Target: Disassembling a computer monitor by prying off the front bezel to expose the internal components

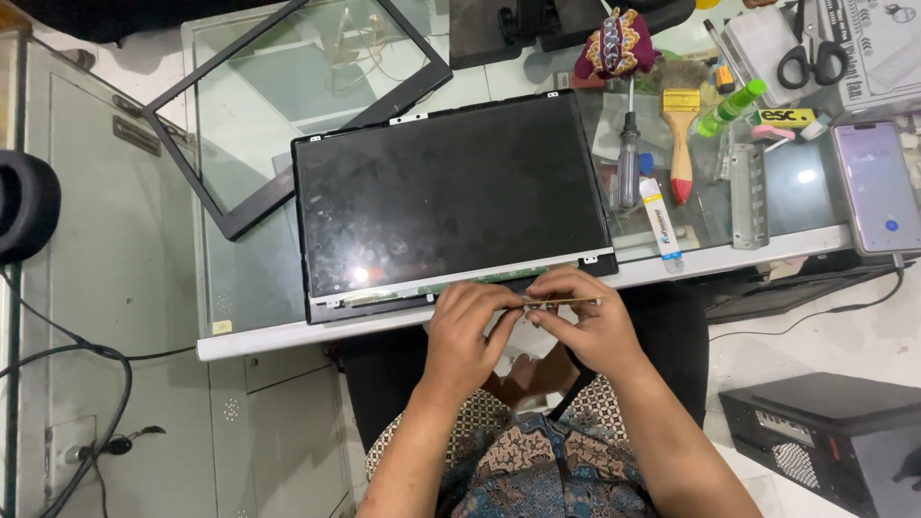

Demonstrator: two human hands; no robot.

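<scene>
- Both hands low centre: left hand (467, 321) and right hand (587, 312) are each pinched shut on a thin metal strip (561, 303), held level just below the panel's bottom edge.
- The laptop screen panel (449, 197) lies flat mid-frame on the glass desk (251, 278), its lower edge at the desk's front lip.
- Upper left, an empty black bezel frame (240, 216) lies partly under the panel's corner.
- Right of the panel: screwdriver (628, 158), paintbrush (680, 144), white tube (660, 223), phone (878, 187).
- Scissors (811, 58) top right, well apart.
</scene>
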